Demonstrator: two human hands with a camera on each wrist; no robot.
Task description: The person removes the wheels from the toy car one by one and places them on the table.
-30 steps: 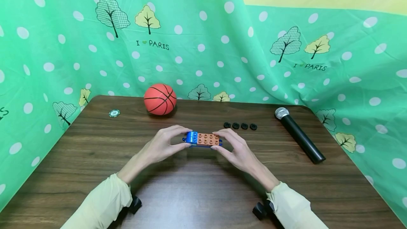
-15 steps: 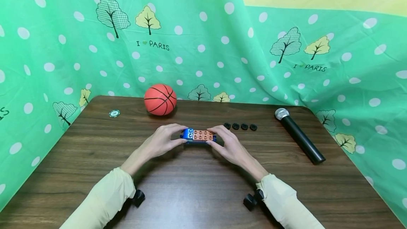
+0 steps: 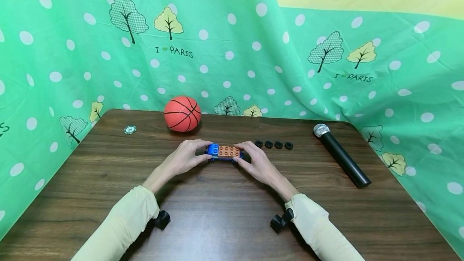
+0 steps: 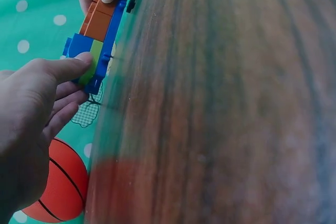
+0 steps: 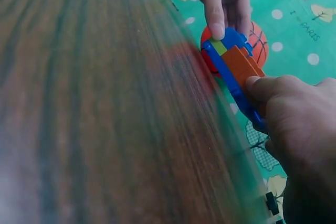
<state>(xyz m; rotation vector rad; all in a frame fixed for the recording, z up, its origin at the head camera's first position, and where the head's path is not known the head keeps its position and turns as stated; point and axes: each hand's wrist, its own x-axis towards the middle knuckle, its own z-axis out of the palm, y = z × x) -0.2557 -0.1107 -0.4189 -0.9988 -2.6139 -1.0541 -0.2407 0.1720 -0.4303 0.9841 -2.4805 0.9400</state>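
A toy block vehicle (image 3: 223, 152) is held level between both hands, over the middle of the table. It has a long blue base (image 4: 108, 43), a blue block (image 4: 80, 44) over a lime-green layer (image 4: 95, 59) at its left end, and orange studded bricks (image 5: 241, 68) along the rest. My left hand (image 3: 185, 157) pinches the blue end between thumb and fingers. With thumb and fingers, my right hand (image 3: 258, 163) grips the orange end. Whether the base touches the tabletop, I cannot tell. Several small black wheels (image 3: 273, 144) lie in a row just behind my right hand.
A red basketball (image 3: 182, 113) sits at the back of the wooden table (image 3: 217, 220), behind my left hand. Further left lies a poker chip (image 3: 130, 129). A black microphone (image 3: 341, 155) lies on the right. A green dotted curtain (image 3: 232, 71) hangs behind the table.
Both hands have carried the block vehicle slightly left and farther from the body, keeping hold of it. The ball, chip, wheels and microphone have stayed in place.
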